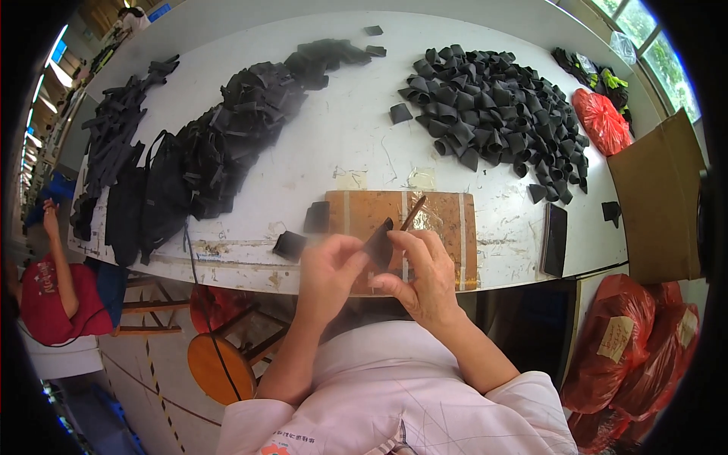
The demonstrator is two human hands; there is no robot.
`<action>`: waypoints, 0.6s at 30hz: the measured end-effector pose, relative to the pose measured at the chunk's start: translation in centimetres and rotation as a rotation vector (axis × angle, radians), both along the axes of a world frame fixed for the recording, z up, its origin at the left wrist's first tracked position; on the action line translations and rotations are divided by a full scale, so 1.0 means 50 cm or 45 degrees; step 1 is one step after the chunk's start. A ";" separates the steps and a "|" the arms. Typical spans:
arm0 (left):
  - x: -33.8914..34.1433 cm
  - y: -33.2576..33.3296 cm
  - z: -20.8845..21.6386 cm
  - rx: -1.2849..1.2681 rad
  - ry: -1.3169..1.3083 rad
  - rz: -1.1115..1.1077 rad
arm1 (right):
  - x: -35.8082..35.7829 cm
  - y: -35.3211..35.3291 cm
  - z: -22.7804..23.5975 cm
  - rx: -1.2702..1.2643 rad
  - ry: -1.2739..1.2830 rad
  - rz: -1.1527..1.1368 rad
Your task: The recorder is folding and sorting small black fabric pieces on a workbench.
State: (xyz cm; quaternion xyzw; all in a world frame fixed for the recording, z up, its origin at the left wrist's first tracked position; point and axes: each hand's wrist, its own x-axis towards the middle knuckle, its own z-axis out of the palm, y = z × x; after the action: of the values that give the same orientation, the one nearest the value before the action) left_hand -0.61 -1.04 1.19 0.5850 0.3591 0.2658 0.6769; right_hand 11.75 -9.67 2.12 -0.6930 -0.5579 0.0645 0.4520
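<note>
My left hand (331, 274) is closed, its thumb and fingertips pinching a small black fabric piece (380, 249) that is folded to a point. My right hand (425, 274) is beside the piece, its forefinger at the fabric's upper right edge and its thumb held apart below. A thin brown stick (413, 213) rises from behind the right fingers and looks tucked in that hand; its lower end is hidden. Beneath both hands lies a brown board (447, 220) with strips of clear tape. Two flat black pieces (317, 218) (290, 245) rest left of it.
A heap of rolled black pieces (493, 106) covers the back right. Long piles of flat black fabric (250, 114) and strips (114, 136) stretch along the left. A dark phone (555, 240) lies right of the board, near a cardboard box (658, 197). A stool (220, 369) stands below left.
</note>
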 end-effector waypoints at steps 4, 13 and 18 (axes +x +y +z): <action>0.014 -0.028 0.015 0.553 0.118 -0.029 | -0.002 -0.004 -0.010 0.050 0.023 0.024; 0.045 -0.021 -0.006 -0.067 0.015 0.318 | 0.006 0.015 -0.062 0.045 -0.065 -0.203; 0.019 -0.005 0.016 -0.861 -0.577 -0.094 | 0.033 0.001 -0.001 -0.270 1.829 0.087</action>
State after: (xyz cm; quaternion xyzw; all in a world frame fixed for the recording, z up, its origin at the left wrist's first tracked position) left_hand 0.36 -1.29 1.99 0.2687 0.2466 0.2304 0.9022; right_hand 13.41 -9.61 2.09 -0.5019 -0.1353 0.5714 0.6350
